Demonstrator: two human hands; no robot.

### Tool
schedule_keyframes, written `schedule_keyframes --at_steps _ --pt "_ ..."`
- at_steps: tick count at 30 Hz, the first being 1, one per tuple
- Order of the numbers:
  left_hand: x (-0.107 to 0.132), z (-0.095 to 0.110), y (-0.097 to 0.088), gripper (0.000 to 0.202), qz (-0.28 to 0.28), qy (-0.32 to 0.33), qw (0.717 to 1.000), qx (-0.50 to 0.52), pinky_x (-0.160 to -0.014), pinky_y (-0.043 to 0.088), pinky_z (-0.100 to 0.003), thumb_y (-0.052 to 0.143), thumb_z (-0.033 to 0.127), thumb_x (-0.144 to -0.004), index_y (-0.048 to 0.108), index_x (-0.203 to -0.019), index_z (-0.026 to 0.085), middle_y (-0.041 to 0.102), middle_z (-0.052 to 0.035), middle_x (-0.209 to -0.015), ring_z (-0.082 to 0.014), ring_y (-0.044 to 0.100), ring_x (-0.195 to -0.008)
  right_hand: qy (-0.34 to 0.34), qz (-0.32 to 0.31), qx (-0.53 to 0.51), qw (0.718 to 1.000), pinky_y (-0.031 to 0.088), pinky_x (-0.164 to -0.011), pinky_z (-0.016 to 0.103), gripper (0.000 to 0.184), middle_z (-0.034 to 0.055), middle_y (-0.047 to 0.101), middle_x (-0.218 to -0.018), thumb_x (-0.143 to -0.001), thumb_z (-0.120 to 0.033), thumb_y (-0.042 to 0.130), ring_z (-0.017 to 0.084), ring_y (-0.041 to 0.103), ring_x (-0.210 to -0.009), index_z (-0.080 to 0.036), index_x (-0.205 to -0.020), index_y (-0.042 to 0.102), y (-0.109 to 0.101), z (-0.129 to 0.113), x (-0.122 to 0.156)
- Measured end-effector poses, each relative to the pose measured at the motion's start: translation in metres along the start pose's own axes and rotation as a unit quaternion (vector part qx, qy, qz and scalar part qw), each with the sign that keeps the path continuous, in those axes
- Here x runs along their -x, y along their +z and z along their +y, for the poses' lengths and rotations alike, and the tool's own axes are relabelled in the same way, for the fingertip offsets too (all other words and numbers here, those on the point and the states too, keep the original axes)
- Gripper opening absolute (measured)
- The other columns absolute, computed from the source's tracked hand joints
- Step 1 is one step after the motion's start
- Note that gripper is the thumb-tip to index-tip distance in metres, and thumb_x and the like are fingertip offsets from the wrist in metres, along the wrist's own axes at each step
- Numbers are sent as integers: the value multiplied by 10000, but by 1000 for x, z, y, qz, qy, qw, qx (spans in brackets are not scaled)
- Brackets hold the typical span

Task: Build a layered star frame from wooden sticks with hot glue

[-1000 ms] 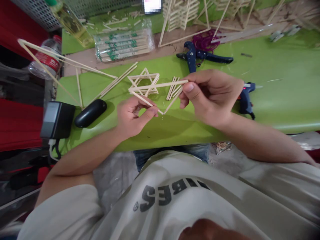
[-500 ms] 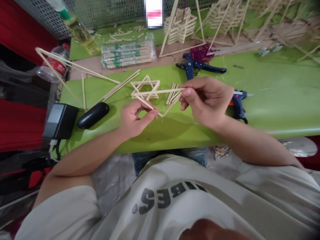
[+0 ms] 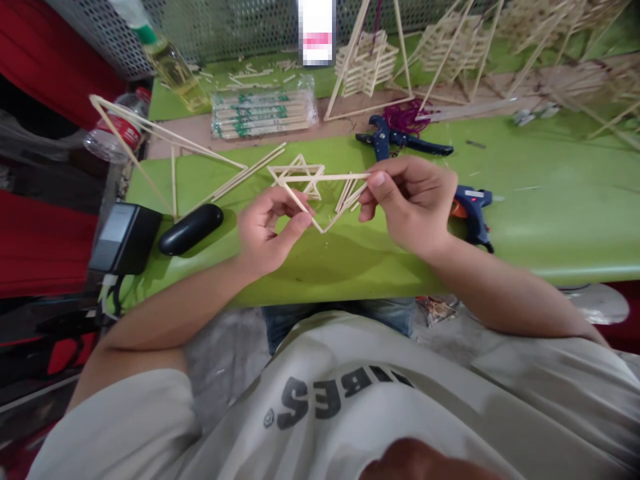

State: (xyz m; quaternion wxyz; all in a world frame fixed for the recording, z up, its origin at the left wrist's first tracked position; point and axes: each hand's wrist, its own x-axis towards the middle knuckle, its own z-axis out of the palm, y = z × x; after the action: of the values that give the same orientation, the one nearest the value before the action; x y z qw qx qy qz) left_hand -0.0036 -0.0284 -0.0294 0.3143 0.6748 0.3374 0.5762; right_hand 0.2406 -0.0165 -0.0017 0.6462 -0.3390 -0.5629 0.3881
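Observation:
Both hands hold a triangle of thin wooden sticks (image 3: 327,178) just above the green table (image 3: 550,220). My left hand (image 3: 265,230) pinches its left side between thumb and forefinger. My right hand (image 3: 410,200) pinches its right corner, fingers closed round the sticks. Behind the triangle a finished stick star (image 3: 297,175) lies flat on the table, and a few loose short sticks (image 3: 350,193) rest by my right thumb.
A blue glue gun (image 3: 473,207) lies right of my right hand, blue pliers (image 3: 400,137) behind it. A black case (image 3: 191,229) and a power adapter (image 3: 123,237) sit at the left. A large stick triangle (image 3: 150,133), packed sticks (image 3: 263,113), bottles and stick frames stand farther back.
The view has tilted up a little. My hands have kept their grip and brought the stick triangle slightly closer together; the table's things have not moved.

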Motion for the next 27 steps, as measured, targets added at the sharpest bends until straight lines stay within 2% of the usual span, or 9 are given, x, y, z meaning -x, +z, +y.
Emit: schedule_keyframes --at_steps 3,7,11,14,17,20,22,24,27 --pt "-1 -2 2 459 44 24 999 17 -685 697 -284 909 628 -1022 742 -1317 318 837 -15 -948 -173 819 -802 23 -16 -15 1000 547 -412 211 446 -28 775 -684 -1017 -650 915 99 671 -455 -235 -892 810 1 7 0" --pt "-2 -4 -2 472 64 48 996 34 -701 698 -278 907 527 -1047 752 -1471 388 821 -7 -984 -172 820 -858 30 -33 -25 999 557 -421 208 430 -24 778 -695 -1030 -633 906 100 685 -464 -232 -906 813 3 15 3" --pt "-3 -4 -4 390 56 38 997 32 -685 697 -293 898 559 -1050 826 -1389 381 829 -25 -1056 -175 820 -852 24 -34 -10 999 577 -430 215 411 -24 789 -696 -1023 -615 920 109 697 -468 -233 -907 822 4 15 6" --pt "-6 3 -1 310 60 48 995 57 -643 648 -289 826 588 -1097 858 -1343 402 828 -11 -991 -160 794 -799 27 -25 -7 999 562 -423 208 409 -23 794 -695 -1023 -603 925 104 691 -465 -226 -900 826 4 14 5" --pt "-10 10 1 280 103 40 989 95 -664 611 -321 716 597 -1151 889 -1281 419 837 -8 -992 -162 770 -811 32 -14 -13 999 554 -419 215 411 -17 790 -693 -1016 -601 935 105 683 -465 -223 -897 825 2 13 3" --pt "-14 9 -5 359 151 -10 981 125 -718 612 -350 627 653 -1168 879 -1142 399 852 -9 -1050 -175 761 -853 37 10 -5 999 568 -431 238 437 -12 782 -700 -1004 -645 932 115 678 -479 -235 -909 812 0 14 1" --pt "-16 3 -13 380 123 -67 980 140 -765 635 -361 625 691 -1158 822 -1062 381 850 0 -1058 -180 767 -872 34 26 5 999 586 -450 253 454 -12 781 -720 -996 -682 921 119 675 -495 -250 -923 803 -2 15 -1" --pt "-18 -4 -23 394 60 -132 975 170 -805 660 -375 632 721 -1147 762 -1040 364 857 9 -1079 -186 784 -895 24 39 9 999 597 -465 264 460 -15 779 -738 -991 -706 912 122 672 -505 -266 -928 793 -4 15 -3" --pt "-21 -11 -32 519 -8 -216 944 248 -773 680 -393 605 813 -1129 714 -1013 320 878 -3 -1083 -194 806 -891 8 56 12 998 591 -465 279 456 -23 772 -740 -994 -717 902 130 671 -508 -284 -923 779 -5 15 -5"
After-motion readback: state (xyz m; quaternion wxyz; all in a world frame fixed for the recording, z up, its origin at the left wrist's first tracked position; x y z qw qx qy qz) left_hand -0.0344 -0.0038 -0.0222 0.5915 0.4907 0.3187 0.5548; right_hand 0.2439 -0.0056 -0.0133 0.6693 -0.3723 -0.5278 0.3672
